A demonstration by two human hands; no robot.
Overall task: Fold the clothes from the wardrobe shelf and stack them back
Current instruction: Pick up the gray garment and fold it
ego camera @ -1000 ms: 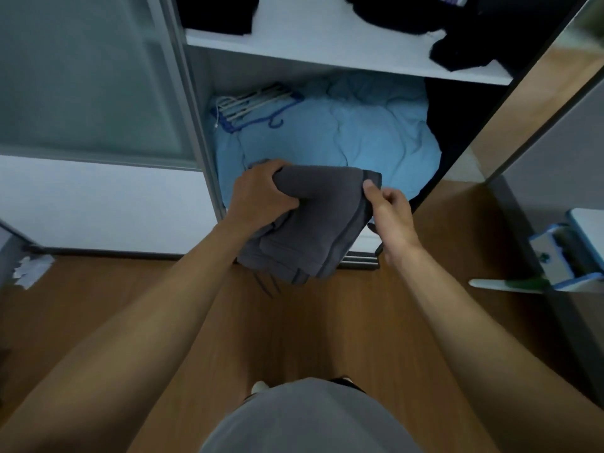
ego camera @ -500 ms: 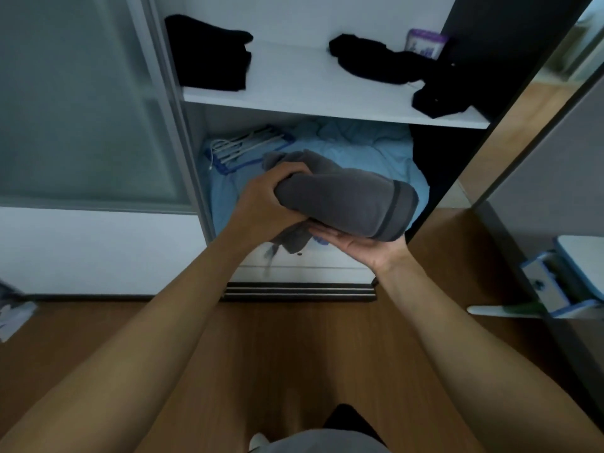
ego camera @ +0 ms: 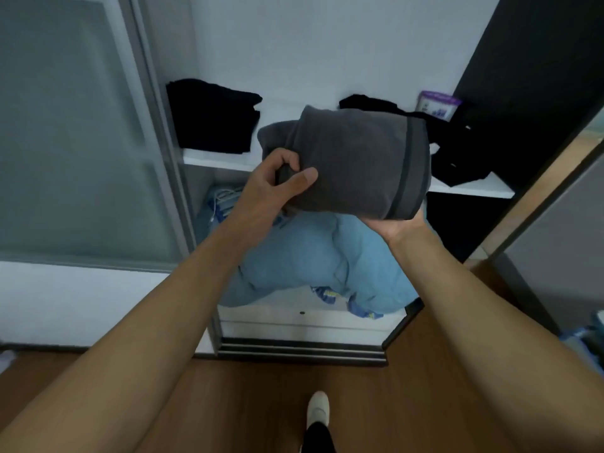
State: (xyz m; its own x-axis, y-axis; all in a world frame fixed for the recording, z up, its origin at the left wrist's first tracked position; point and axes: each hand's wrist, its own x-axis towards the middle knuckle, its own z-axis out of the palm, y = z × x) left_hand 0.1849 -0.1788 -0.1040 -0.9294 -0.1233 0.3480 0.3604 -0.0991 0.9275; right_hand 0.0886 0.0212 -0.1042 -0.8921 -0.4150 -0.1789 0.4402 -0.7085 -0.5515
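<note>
The wardrobe [ego camera: 327,44] stands open and fills the view from 10 to 2 o'clock. Its frosted door [ego camera: 72,142] is at 9. The wooden floor [ego camera: 261,403] runs across 6 o'clock. A blue duvet [ego camera: 327,256] bulges out of the lower compartment, just below centre.

The folded grey garment [ego camera: 353,165] is held in the air at centre, in front of the white shelf [ego camera: 470,189] and above the duvet. A darker band runs down its 3 o'clock end.

A black stack [ego camera: 212,116] sits on the shelf at 11 o'clock of the garment, and a loose black heap [ego camera: 457,152] lies on the shelf at 3 o'clock of it.

The left hand [ego camera: 277,181] grips the garment's 8 o'clock corner, with the thumb on top and the fingers curled into the fold. The right hand [ego camera: 395,225] is palm up beneath the 5 o'clock edge. Its fingers are hidden under the cloth, so I cannot tell whether they are straight or curled.

A purple box [ego camera: 438,104] stands at 1 o'clock, behind the heap. Hangers [ego camera: 222,201] show at 8 o'clock beside the left wrist. A white shoe [ego camera: 318,408] is at 6.
</note>
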